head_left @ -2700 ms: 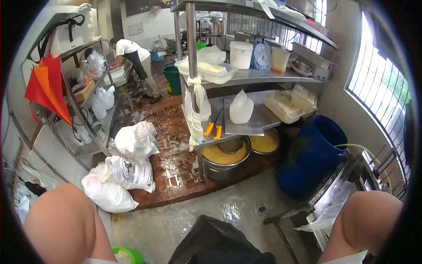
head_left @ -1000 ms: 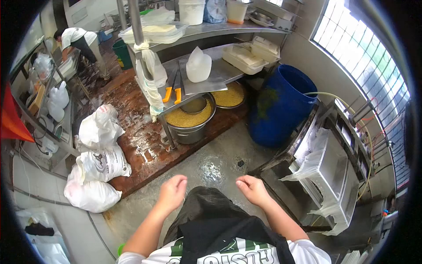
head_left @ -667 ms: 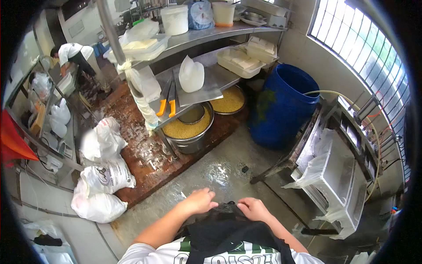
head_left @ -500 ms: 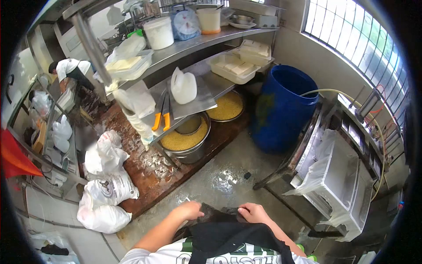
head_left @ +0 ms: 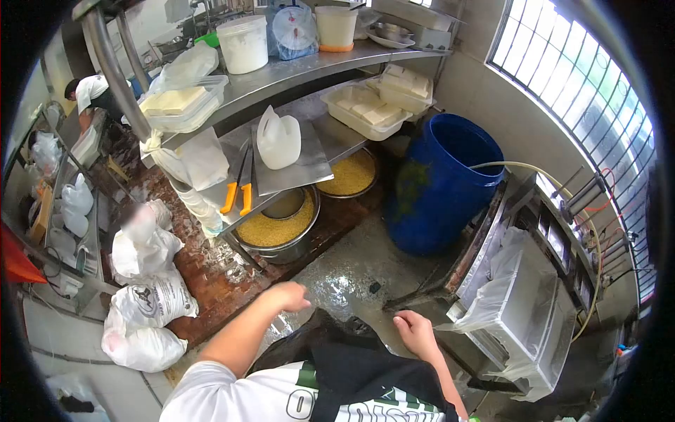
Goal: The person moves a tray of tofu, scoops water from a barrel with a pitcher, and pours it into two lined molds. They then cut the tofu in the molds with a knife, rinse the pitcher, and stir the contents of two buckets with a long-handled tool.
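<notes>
My left hand (head_left: 290, 297) is over the wet floor, beyond the apron's upper left edge. Its fingers point to the right, loosely bent, with nothing visible in them. To the right of the apron is my right hand (head_left: 416, 333), its fingers curled in and the thumb at the front; no object shows in it. The black apron (head_left: 351, 362) hangs over my white and green shirt, and a visible gap separates it from both hands. Nearest ahead are a metal pot of yellow grains (head_left: 278, 228) and two orange-handled knives (head_left: 238, 198) on the lower shelf.
A blue barrel (head_left: 443, 186) with a hose stands ahead right, beside a metal frame bearing cloth-lined box moulds (head_left: 517, 302). White sacks (head_left: 151, 302) lie at left. A plastic jug (head_left: 278, 141) and tofu tubs (head_left: 373, 111) occupy the shelf. Another person (head_left: 98, 98) bends far left.
Both hands have come off the apron's edge and moved apart; the left went forward and left, the right slightly to the right. My view has shifted, so the shelves sit further left.
</notes>
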Demonstrator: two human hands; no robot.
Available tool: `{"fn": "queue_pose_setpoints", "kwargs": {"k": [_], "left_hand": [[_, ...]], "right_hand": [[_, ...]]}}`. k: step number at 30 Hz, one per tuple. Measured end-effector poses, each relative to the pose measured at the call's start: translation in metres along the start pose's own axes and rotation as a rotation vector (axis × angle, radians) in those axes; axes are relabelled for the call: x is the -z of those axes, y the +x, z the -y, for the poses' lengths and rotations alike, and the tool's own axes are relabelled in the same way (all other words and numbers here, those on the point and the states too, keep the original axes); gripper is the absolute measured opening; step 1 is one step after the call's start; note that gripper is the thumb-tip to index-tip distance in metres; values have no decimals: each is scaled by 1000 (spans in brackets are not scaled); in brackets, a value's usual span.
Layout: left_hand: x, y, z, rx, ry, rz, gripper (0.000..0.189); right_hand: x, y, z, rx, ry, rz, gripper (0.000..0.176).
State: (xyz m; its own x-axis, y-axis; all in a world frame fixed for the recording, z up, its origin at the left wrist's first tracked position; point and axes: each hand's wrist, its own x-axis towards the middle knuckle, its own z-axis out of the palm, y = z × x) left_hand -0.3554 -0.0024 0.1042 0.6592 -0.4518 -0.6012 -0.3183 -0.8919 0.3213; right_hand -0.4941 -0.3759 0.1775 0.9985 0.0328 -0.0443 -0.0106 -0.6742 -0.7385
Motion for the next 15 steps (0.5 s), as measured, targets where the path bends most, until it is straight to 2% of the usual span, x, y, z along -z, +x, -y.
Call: {"fn": "queue_pose_setpoints", "kwargs": {"k": [1, 2, 3, 5, 8, 9, 10, 11, 13, 15], "left_hand": [[22, 3, 12, 96, 51, 39, 54], [32, 13, 36, 110, 49, 0, 52], [45, 23, 58, 120, 23, -60, 52], [85, 32, 89, 140, -147, -219, 56], [120, 54, 136, 315, -131, -727, 54], [127, 67, 157, 402, -105, -808, 54], [140, 66, 163, 489, -84, -852, 55], [141, 75, 177, 472, -82, -847, 55], [136, 103, 217, 590, -199, -940, 56], [125, 124, 245, 583, -191, -891, 55]], "right_hand": [[-6, -2, -5, -111, 80, 7, 26], [-13, -5, -8, -223, 160, 14, 26], [-19, -6, -8, -231, 157, 9, 26], [-31, -6, -3, -454, 826, 19, 26], [-45, 3, 14, -446, 765, -35, 26], [-48, 7, 22, -452, 766, -48, 26], [-49, 10, 32, -436, 736, -82, 25], [-52, 13, 40, -420, 705, -117, 25], [-59, 15, 48, -444, 714, -159, 24], [-66, 11, 49, -443, 593, -149, 25]]}}
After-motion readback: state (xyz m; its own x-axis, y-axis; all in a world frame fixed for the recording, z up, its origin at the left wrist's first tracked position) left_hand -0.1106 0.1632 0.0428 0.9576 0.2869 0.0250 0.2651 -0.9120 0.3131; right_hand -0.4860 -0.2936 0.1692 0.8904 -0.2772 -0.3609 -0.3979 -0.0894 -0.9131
